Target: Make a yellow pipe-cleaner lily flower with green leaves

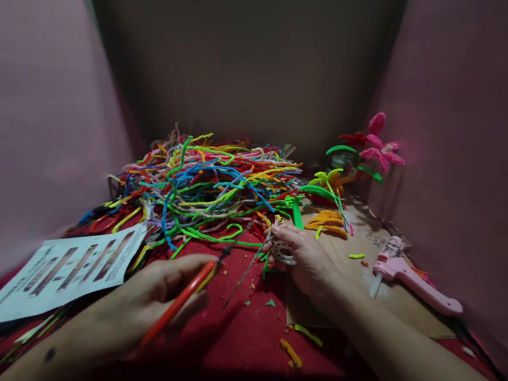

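My left hand (164,288) is closed around a pair of pliers (182,300) with orange-red handles; their dark, blurred jaws point up and away, towards my right hand. My right hand (310,258) pinches a thin twisted wire stem (247,271) with a small pale yellow tip at its top. A white reel with holes around its rim (283,253) sits against the fingers of the same hand. The stem slants down over the red cloth (233,339), and the jaws are left of it, apart from it.
Behind lies a heap of coloured pipe cleaners (218,179). A printed sheet (67,271) is at left. On a board (344,253) at right lie a pink glue gun (412,279) and orange petals (328,222). Pink flowers (385,151) stand behind. Scraps (292,352) dot the cloth.
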Motion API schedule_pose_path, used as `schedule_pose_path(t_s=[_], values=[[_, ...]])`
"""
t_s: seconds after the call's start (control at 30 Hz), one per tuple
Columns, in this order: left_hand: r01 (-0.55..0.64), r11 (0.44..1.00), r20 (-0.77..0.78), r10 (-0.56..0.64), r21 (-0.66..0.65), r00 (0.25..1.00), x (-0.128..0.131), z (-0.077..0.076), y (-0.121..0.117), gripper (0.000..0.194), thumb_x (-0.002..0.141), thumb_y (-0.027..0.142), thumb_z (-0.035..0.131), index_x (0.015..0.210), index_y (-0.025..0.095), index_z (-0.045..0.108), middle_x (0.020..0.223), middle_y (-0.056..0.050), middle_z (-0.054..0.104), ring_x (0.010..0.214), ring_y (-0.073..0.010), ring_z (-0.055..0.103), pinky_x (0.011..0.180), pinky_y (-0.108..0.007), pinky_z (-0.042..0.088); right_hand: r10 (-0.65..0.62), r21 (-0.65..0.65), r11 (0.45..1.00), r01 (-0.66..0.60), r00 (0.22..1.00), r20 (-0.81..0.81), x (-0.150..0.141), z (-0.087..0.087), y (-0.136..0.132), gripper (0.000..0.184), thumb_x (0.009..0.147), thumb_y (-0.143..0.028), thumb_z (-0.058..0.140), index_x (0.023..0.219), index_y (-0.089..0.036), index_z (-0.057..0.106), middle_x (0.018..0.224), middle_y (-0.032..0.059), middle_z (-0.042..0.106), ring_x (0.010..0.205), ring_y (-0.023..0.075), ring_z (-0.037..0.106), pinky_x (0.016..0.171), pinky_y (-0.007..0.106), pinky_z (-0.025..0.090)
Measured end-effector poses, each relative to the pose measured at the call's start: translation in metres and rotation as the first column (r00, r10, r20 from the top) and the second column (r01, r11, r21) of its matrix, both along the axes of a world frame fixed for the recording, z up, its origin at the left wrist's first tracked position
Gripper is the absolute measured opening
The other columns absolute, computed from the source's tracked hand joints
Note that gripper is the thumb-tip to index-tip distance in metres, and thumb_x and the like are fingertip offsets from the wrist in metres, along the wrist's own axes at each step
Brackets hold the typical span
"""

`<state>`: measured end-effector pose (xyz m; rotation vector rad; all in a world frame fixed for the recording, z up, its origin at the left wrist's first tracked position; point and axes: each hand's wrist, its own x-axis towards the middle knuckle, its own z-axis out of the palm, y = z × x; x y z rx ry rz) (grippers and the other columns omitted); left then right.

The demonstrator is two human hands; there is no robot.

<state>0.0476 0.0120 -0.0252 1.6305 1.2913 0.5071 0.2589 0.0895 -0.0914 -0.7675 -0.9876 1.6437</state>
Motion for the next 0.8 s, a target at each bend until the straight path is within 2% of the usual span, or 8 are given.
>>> schedule_pose_path(t_s=[0.07,0.17,0.23,0.3,0.4,0.5,0.63,0.8], values=[[0.045,0.975,-0.243,0.009,0.217,0.97,-0.009,-0.011,0.014,0.034,0.079,0.035,0.05,0.11,0.02,0.054,0.101,-0.005,0.063,0.093,-0.0218,0.057,0.078,-0.027,0.045,-0.004,-0.004,1.0,0.004,1.0,0.002,0.0,0.002,-0.001,0.017,0.07,-0.032,0.063,0.068,-0.017,0.055,0.055,-0.0003,0.057,0.041,0.0078,0.044,0.039,0.021,0.031],[0.125,0.923,-0.642,0.152,0.364,0.752,-0.016,-0.035,0.033,0.034,0.082,0.027,0.042,0.112,0.016,0.051,0.1,-0.012,0.063,0.089,-0.0257,0.06,0.078,-0.035,0.043,0.003,-0.024,1.0,-0.003,1.0,0.003,-0.001,0.004,-0.002,0.018,0.069,-0.033,0.064,0.068,-0.018,0.054,0.055,-0.0001,0.057,0.042,0.0085,0.046,0.039,0.021,0.03],[0.163,0.907,-0.75,0.207,0.388,0.629,-0.016,-0.046,0.039,0.032,0.083,0.027,0.039,0.109,0.015,0.052,0.099,-0.014,0.061,0.083,-0.0258,0.061,0.072,-0.035,0.044,0.01,-0.033,0.999,-0.01,1.0,0.005,-0.001,0.004,-0.002,0.018,0.07,-0.033,0.064,0.069,-0.018,0.054,0.055,0.0001,0.057,0.042,0.0088,0.046,0.039,0.022,0.03],[0.188,0.866,-0.76,0.28,0.464,0.587,-0.01,-0.047,0.041,0.029,0.084,0.028,0.037,0.1,0.014,0.056,0.098,-0.015,0.06,0.082,-0.0259,0.06,0.071,-0.035,0.044,0.009,-0.028,1.0,-0.009,1.0,0.01,-0.002,0.004,-0.003,0.017,0.071,-0.032,0.063,0.068,-0.018,0.054,0.054,-0.0001,0.057,0.041,0.0087,0.046,0.039,0.022,0.029],[0.142,0.79,-0.588,0.309,0.596,0.748,0.008,-0.033,0.04,0.028,0.085,0.032,0.038,0.09,0.015,0.06,0.096,-0.012,0.06,0.087,-0.0236,0.057,0.078,-0.034,0.042,0.005,0.015,1.0,-0.005,1.0,0.022,-0.003,0.004,-0.005,0.018,0.072,-0.033,0.062,0.069,-0.018,0.054,0.055,-0.0003,0.057,0.043,0.0084,0.045,0.039,0.022,0.027],[0.027,0.897,-0.227,0.083,0.442,0.97,0.033,-0.02,0.044,0.028,0.085,0.035,0.039,0.085,0.016,0.06,0.079,-0.004,0.062,0.074,-0.0162,0.056,0.071,-0.027,0.043,0.009,0.04,0.999,-0.011,0.999,0.049,-0.005,0.004,-0.007,0.019,0.072,-0.035,0.062,0.07,-0.017,0.056,0.057,-0.0001,0.058,0.046,0.0081,0.046,0.041,0.021,0.025],[-0.061,0.967,0.116,0.033,0.249,0.993,0.061,-0.023,0.054,0.029,0.083,0.037,0.042,0.076,0.013,0.056,0.068,-0.002,0.057,0.059,-0.0118,0.05,0.057,-0.025,0.042,-0.009,0.025,1.0,0.006,0.995,0.097,-0.007,0.005,-0.01,0.02,0.072,-0.037,0.061,0.072,-0.017,0.057,0.06,0.0008,0.059,0.048,0.009,0.049,0.04,0.02,0.024],[-0.097,0.959,0.126,0.065,0.265,0.99,0.067,-0.036,0.058,0.022,0.08,0.035,0.049,0.069,0.016,0.049,0.057,0.004,0.049,0.05,-0.0095,0.045,0.05,-0.023,0.037,-0.039,-0.005,0.999,0.04,0.996,0.08,-0.008,0.009,-0.01,0.019,0.068,-0.034,0.064,0.066,-0.017,0.056,0.055,-0.0025,0.054,0.046,0.0072,0.044,0.04,0.02,0.024]])
